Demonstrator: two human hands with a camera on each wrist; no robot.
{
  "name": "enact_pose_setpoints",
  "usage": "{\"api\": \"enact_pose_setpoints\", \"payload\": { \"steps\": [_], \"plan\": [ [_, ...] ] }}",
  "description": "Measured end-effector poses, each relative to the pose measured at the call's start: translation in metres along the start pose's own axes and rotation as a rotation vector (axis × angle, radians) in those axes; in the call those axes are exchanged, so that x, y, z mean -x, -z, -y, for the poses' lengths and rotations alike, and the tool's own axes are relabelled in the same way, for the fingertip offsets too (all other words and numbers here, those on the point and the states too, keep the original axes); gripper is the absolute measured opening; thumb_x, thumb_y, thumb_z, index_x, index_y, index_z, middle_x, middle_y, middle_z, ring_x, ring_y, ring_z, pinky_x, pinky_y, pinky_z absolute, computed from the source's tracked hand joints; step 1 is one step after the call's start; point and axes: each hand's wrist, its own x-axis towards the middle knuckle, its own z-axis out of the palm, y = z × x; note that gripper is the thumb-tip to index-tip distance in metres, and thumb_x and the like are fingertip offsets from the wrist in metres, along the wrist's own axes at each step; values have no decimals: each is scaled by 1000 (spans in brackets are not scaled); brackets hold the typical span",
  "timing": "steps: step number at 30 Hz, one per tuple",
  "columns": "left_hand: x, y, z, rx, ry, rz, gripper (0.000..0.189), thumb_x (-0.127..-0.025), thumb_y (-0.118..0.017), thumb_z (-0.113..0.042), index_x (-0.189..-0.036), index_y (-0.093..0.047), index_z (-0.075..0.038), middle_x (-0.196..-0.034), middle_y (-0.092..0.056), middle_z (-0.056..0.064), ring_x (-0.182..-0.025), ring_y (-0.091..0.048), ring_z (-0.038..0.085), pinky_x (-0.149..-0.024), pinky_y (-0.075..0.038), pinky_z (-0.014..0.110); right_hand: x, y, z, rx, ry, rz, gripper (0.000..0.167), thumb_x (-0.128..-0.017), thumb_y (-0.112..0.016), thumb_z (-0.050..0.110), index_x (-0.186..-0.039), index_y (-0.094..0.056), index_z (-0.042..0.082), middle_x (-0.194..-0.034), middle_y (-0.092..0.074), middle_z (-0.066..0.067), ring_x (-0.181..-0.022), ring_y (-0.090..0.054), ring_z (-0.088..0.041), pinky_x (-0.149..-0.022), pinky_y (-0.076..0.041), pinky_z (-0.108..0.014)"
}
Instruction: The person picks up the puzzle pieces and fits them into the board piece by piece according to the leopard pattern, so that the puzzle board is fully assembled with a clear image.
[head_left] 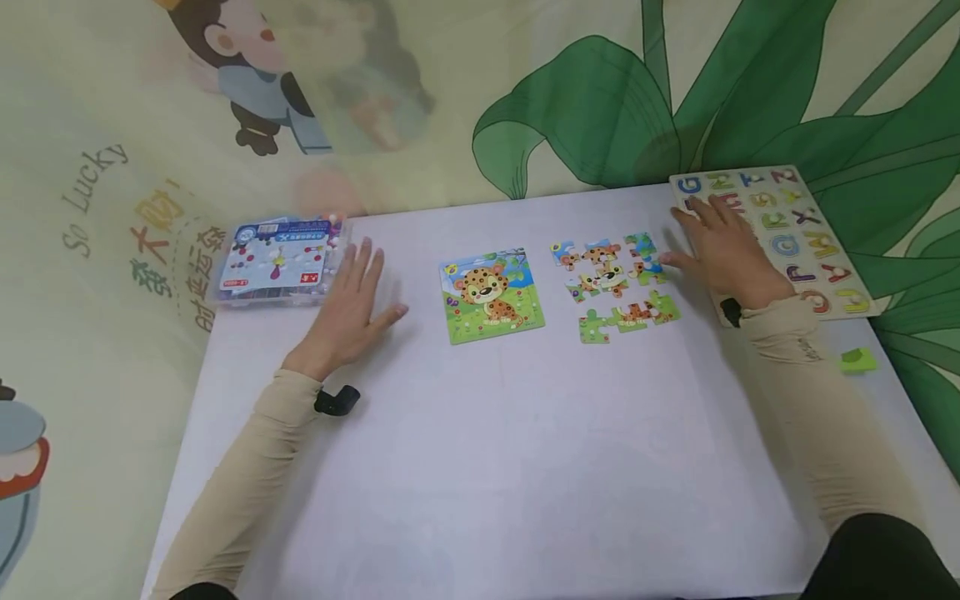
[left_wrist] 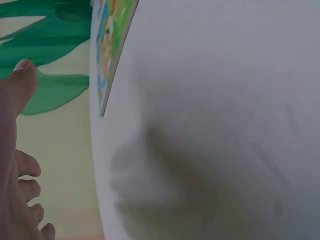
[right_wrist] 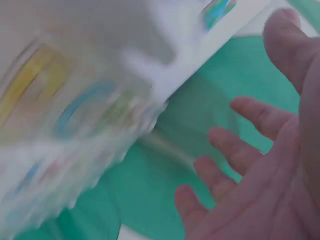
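Fingers spread, my left hand (head_left: 352,308) hovers beside the clear plastic box (head_left: 277,258) with a blue printed label at the left. In the left wrist view, that hand (left_wrist: 12,170) holds nothing, and its shadow falls on the white tabletop. My right hand (head_left: 731,258), also with fingers extended, is over the letter board (head_left: 817,287); whether it touches cannot be told. The right wrist view has this hand (right_wrist: 255,165) with nothing in it, beside the blurred board (right_wrist: 65,125). Between the hands lie a leopard picture card (head_left: 491,296) and several loose jigsaw pieces (head_left: 633,315).
The white table (head_left: 510,467) stands against a printed cloth backdrop (head_left: 420,167) with green leaves and cartoon figures. A small light-green object (head_left: 858,360) lies near the right edge, below the letter board.
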Motion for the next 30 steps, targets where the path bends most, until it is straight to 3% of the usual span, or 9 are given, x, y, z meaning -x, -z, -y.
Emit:
{"api": "enact_pose_setpoints", "payload": {
  "steps": [4,8,12,17,23,30],
  "plan": [
    [-11,-25,-20,82,-18,133,105,-104,-62,-54,-169,-2,2,-179,12,14,-165,16,34,-135,1,52,-28,-12,24,-102,97,33,70,-100,-76,26,-155,-46,-5,-162,-34,-37,-153,-25,-59,-124,-22,-73],
    [-22,-41,-30,117,-21,190,112,-99,-69,-55,-169,-4,3,-179,7,16,-166,13,33,-135,0,52,-47,-23,46,-245,146,91,68,-98,-79,21,-153,-50,-4,-162,-39,-35,-153,-28,-55,-127,-21,-67],
    [-30,-50,-31,150,-23,211,113,-96,-73,-54,-169,-9,2,-179,0,16,-167,10,33,-135,0,55,-60,-31,63,-298,190,122,63,-97,-79,15,-151,-53,-4,-160,-43,-32,-154,-29,-51,-129,-19,-63],
    [-34,-56,-30,167,-48,227,112,-94,-76,-52,-169,-12,2,-179,-3,16,-167,8,34,-134,1,59,-69,-37,78,-327,182,156,55,-96,-79,12,-146,-59,-2,-158,-47,-29,-153,-29,-50,-128,-20,-63],
    [-33,-59,-31,153,-57,228,114,-93,-77,-55,-170,-12,-2,-180,-1,10,-167,8,28,-133,5,59,-76,-43,82,-315,134,191,48,-97,-78,14,-141,-64,2,-162,-43,-27,-156,-25,-49,-128,-23,-63],
    [-38,-58,-31,162,-73,213,113,-92,-77,-55,-170,-13,-4,-180,-3,10,-167,6,29,-133,5,59,-82,-42,83,-298,125,177,36,-95,-81,12,-128,-70,0,-159,-45,-27,-153,-27,-50,-126,-26,-63]
  ]
}}
